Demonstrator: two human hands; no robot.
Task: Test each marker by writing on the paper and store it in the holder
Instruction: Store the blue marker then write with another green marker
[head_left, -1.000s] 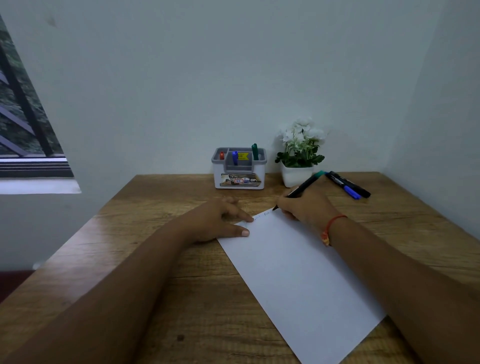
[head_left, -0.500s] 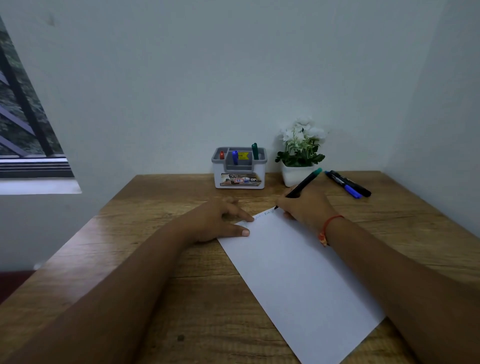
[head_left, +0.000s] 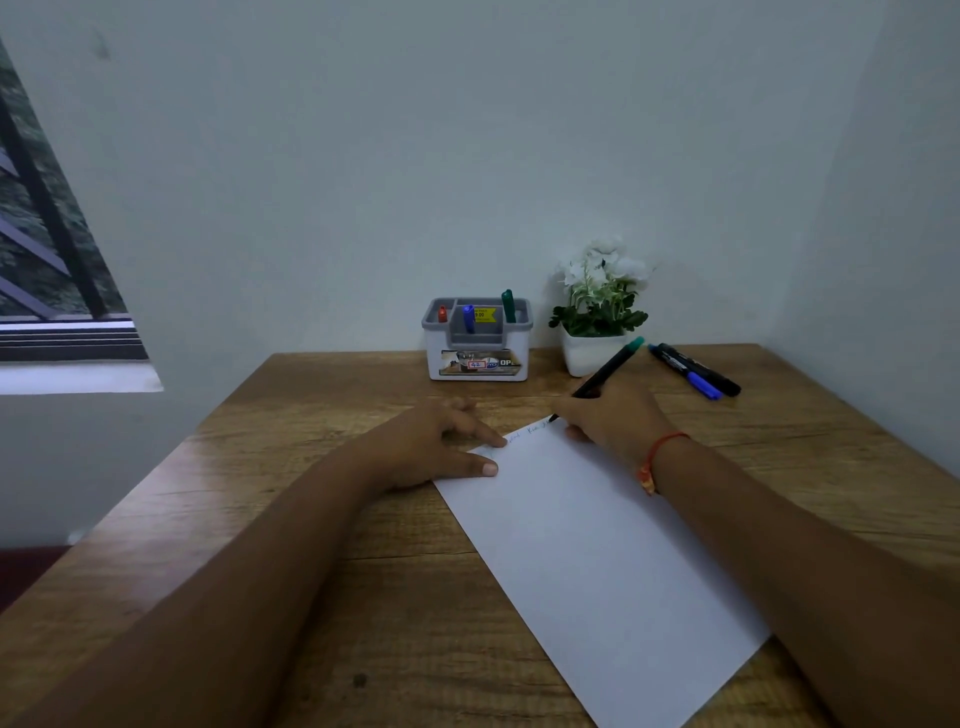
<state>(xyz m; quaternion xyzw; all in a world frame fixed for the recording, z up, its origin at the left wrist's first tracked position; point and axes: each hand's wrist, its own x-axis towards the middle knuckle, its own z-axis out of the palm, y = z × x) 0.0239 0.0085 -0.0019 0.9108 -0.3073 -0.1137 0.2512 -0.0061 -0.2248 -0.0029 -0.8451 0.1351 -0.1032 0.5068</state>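
A pale wall (head_left: 467, 156) fills the upper half of the view, with a barred window (head_left: 47, 260) at nine o'clock. Below it a wooden table (head_left: 311, 519) runs into the corner of the room. A white sheet of paper (head_left: 597, 545) lies on it aslant, its long side running from eleven o'clock to five o'clock; faint writing shows along its far edge.

The left hand (head_left: 431, 447) lies flat at the sheet's ten o'clock corner, fingers straight and slightly spread, with the thumb tip and forefinger tip pressing on the paper. The right hand (head_left: 608, 415), a red thread (head_left: 660, 452) at its wrist, is at the sheet's twelve o'clock end. Its fingers are curled and pinch a black marker (head_left: 610, 364) whose tip touches the paper and whose teal end points toward one o'clock.

A white-flowered potted plant (head_left: 597, 301) stands against the wall at one o'clock from the paper. Just beside it, at twelve o'clock, is the grey-and-white holder (head_left: 478, 358), with a red marker (head_left: 442, 314), a blue marker (head_left: 468, 318) and a green marker (head_left: 508, 305) upright in its compartments. At two o'clock, two loose markers (head_left: 691, 370) lie side by side on the wood, touching.
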